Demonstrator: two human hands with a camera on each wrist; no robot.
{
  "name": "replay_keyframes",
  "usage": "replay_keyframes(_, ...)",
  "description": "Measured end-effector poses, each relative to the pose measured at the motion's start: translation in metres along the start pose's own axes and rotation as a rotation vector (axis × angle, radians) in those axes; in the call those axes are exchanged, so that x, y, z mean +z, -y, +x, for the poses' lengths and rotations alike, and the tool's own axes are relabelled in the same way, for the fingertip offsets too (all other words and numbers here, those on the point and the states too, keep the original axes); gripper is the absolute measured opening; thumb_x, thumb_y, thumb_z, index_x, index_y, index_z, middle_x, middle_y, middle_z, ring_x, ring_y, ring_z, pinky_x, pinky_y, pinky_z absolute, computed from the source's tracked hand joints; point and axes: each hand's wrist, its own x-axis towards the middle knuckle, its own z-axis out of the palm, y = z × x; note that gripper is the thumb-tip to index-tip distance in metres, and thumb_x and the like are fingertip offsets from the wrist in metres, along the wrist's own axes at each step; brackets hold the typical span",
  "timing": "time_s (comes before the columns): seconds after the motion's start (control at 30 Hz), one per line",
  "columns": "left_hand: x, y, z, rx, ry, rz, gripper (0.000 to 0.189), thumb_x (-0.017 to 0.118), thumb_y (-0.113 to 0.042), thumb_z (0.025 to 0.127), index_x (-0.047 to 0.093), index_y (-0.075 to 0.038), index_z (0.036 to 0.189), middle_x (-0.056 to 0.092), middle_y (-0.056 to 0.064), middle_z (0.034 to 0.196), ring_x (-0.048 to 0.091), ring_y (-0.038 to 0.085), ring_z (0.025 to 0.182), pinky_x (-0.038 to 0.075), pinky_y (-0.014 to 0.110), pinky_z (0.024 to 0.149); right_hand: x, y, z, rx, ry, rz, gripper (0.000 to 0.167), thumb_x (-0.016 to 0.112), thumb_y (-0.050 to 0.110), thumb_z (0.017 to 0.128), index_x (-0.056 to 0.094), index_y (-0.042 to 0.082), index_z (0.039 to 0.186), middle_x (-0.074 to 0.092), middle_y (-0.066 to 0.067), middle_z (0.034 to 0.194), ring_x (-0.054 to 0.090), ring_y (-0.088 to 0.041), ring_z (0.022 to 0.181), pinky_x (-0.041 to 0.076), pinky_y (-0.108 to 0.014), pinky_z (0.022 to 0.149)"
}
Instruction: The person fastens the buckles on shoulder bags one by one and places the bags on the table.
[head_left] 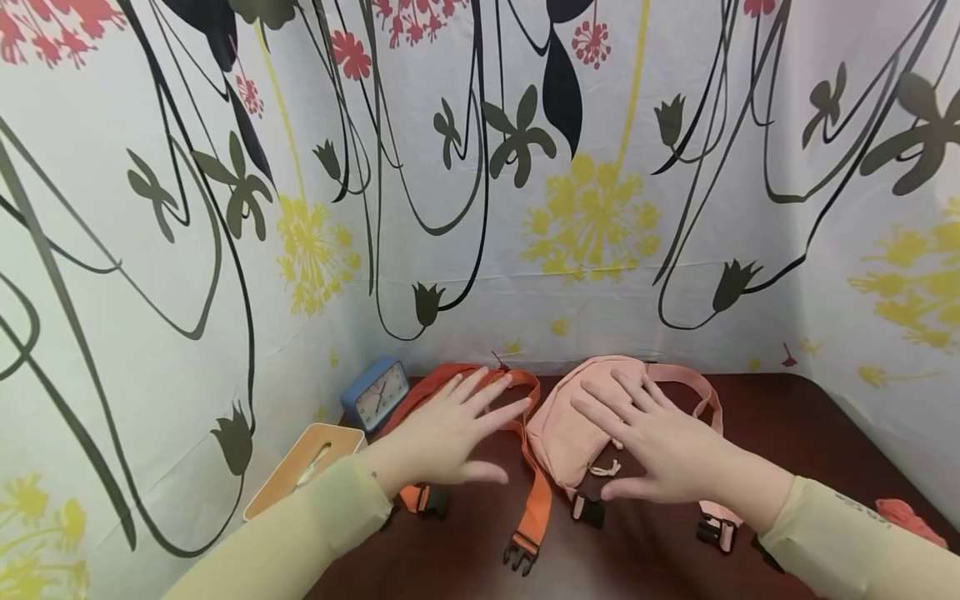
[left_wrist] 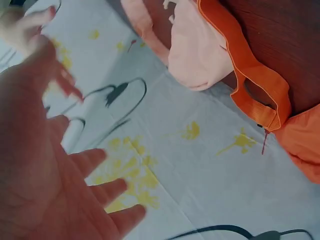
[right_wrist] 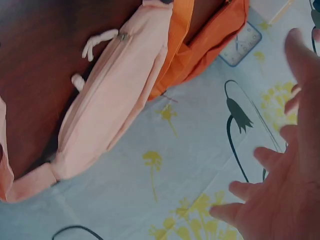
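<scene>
Pink bag (head_left: 573, 408) and orange bag (right_wrist: 215, 46) lie near the table's (head_left: 442, 554) back edge. Left hand (head_left: 450, 429) and right hand (head_left: 663, 446) spread-fingered, empty. Likely soft, light; grasp straps (head_left: 537, 504).

Left hand (head_left: 453, 433), lower centre of the head view: fingers extended and spread, thumb apart. Right hand (head_left: 663, 446), lower right of centre: fingers likewise extended, thumb apart. Sleeved left forearm (head_left: 288, 533) enters from the bottom edge; sleeved right forearm (head_left: 836, 537) from the lower right corner.
</scene>
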Motion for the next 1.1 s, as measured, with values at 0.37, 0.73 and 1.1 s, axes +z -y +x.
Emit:
replay_keyframes(0.37, 0.045, 0.032, -0.031, -0.218, 0.008, -0.055, 0.074, 0.074, -0.056, 0.102, 0.051, -0.025, 0.166, 0.063, 0.009, 0.159, 0.066, 0.034, 0.139, 0.058, 0.054, 0.109, 0.03, 0.023, 0.01, 0.056, 0.176, 0.164, 0.066, 0.083, 0.05, 0.097, 0.065, 0.014, 0.149, 0.068, -0.01, 0.149, 0.066, -0.039, 0.136, 0.056, -0.057, 0.112)
replay_keyframes(0.73, 0.101, 0.035, -0.056, -0.373, 0.041, -0.262, 0.05, 0.075, -0.035, 0.106, 0.066, -0.017, 0.152, 0.071, 0.008, 0.148, 0.066, 0.032, 0.136, 0.054, 0.056, 0.115, 0.087, 0.064, 0.033, 0.067, 0.223, 0.472, 0.048, 0.077, 0.039, 0.103, 0.069, 0.017, 0.144, 0.071, 0.0, 0.14, 0.072, -0.012, 0.121, 0.062, -0.037, 0.101)
replay_keyframes(1.1, 0.128, 0.04, -0.068, -0.372, 0.147, -0.275, 0.04, 0.08, -0.026, 0.101, 0.074, -0.016, 0.139, 0.076, 0.003, 0.129, 0.072, 0.025, 0.118, 0.06, 0.05, 0.105, 0.12, 0.078, 0.039, 0.048, 0.398, 0.613, 0.042, 0.089, 0.031, 0.094, 0.076, 0.019, 0.132, 0.073, 0.006, 0.127, 0.069, -0.005, 0.116, 0.058, -0.027, 0.099)
